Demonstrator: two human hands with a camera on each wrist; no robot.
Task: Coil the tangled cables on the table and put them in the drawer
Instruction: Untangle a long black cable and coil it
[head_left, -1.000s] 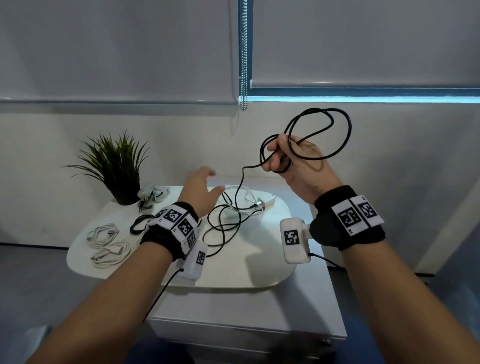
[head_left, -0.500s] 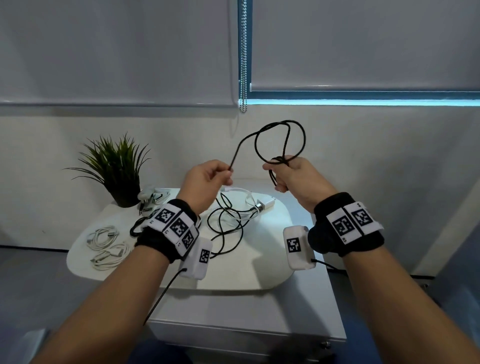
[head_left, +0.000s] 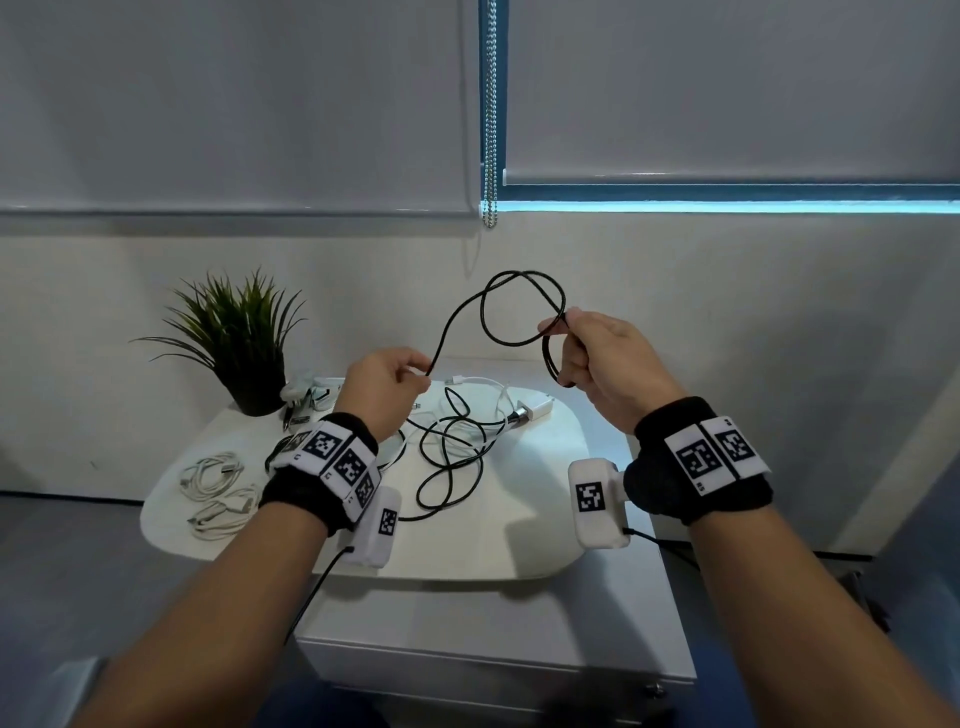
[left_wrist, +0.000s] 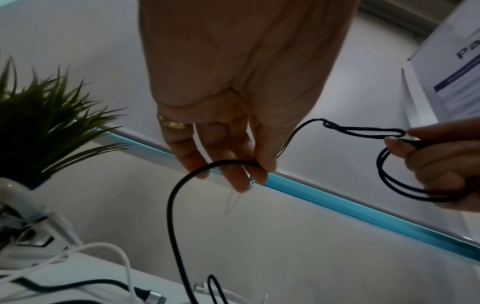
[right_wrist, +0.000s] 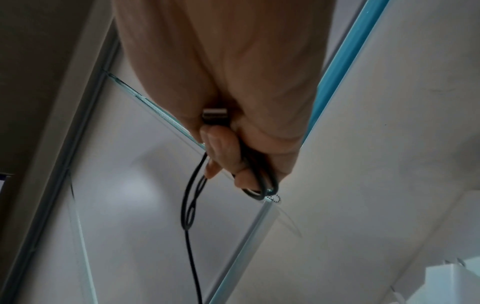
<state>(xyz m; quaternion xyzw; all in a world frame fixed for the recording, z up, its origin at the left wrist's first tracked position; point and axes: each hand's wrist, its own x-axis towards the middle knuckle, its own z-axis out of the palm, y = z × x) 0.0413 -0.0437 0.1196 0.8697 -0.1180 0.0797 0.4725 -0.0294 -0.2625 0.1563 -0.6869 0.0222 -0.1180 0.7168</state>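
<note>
Change: since half a second ago my hands have drawn apart, stretching the black cable (head_left: 457, 317) between them.
Right hand (head_left: 605, 358): fingers curled round two or three loops, perhaps with the plug.
Left hand (head_left: 384, 387): pinches the strand.
Rest of cable: trails onto the counter (head_left: 530, 499), tangled with a white cable (head_left: 483, 387).

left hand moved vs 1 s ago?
Yes. The left hand has risen off the table, away from the potted plant, and now pinches the black cable the right hand coils.
</note>
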